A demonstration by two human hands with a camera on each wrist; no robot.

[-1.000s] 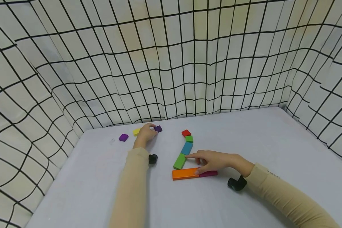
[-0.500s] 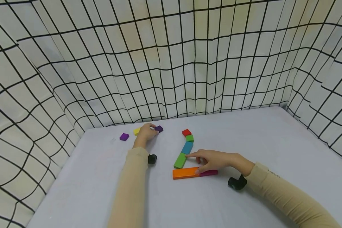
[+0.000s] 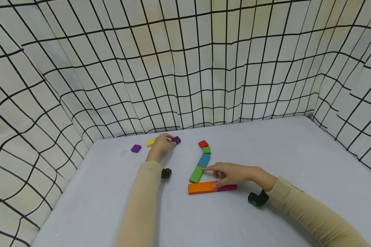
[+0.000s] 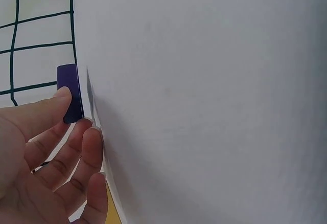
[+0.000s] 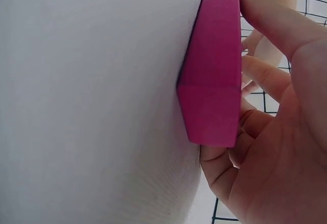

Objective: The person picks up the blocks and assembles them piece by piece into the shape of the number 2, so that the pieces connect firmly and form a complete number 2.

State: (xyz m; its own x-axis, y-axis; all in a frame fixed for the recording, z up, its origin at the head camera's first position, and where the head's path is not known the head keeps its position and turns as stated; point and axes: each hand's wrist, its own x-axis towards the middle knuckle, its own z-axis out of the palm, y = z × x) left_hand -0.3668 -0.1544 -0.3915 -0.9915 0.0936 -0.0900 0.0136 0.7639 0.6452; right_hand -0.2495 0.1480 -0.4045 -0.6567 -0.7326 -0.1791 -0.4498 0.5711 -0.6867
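Note:
At the far side of the table, my left hand (image 3: pixel 163 143) pinches a dark purple block (image 3: pixel 176 140); in the left wrist view the thumb lies against this purple block (image 4: pixel 70 93). My right hand (image 3: pixel 230 173) rests near the middle. Its index fingertip touches the longer green block (image 3: pixel 196 174), and its thumb rests on the orange block (image 3: pixel 201 188) close to where that meets a magenta block (image 3: pixel 227 188). Beyond the longer green block, a blue block (image 3: pixel 204 160), a small green block (image 3: pixel 206 150) and a red block (image 3: pixel 203 144) form a bent line.
A yellow block (image 3: pixel 150 142) lies just left of my left hand, partly covered by it. Farther left is a violet block (image 3: pixel 136 148). A white cloth with black grid lines (image 3: pixel 185 68) rises behind and beside the white table (image 3: pixel 284 154).
My left hand has shifted slightly to the right with the purple block, toward the red block. The right hand and the other blocks stay in place; the head view shifts a little.

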